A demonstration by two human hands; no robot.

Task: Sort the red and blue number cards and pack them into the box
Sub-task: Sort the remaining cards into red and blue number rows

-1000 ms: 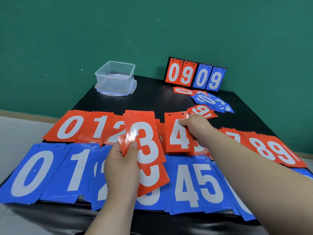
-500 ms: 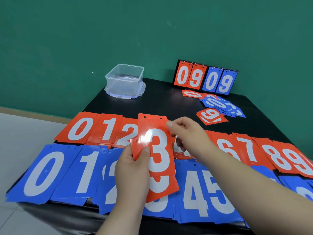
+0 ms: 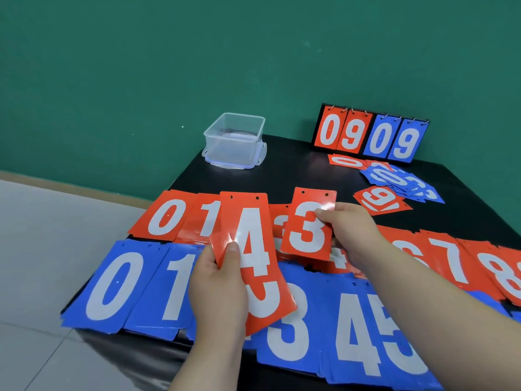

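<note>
My left hand [image 3: 218, 289] grips a small stack of red cards [image 3: 251, 249]; a 4 faces up on top, and a card with a rounded digit pokes out below it. My right hand [image 3: 349, 232] pinches a single red 3 card [image 3: 307, 230] just right of the stack, above the red row. Red cards 0 [image 3: 166, 218], 1, 6, 7 [image 3: 451, 261], 8 lie in the far row. Blue cards 0 [image 3: 112, 283], 1, 3, 4 [image 3: 355, 331], 5 lie in the near row. The clear plastic box [image 3: 235, 139] stands open at the back of the black table [image 3: 296, 170].
A black flip scoreboard [image 3: 369, 136] reading 09 red, 09 blue stands at the back right. In front of it lie a loose pile of blue cards [image 3: 394, 179] and a few red cards [image 3: 380, 200]. Table edge and grey floor lie to the left.
My right hand has lifted the red 3 off the stack and moved it right, uncovering the 4 in my left hand. The view has shifted so the table sits further right.
</note>
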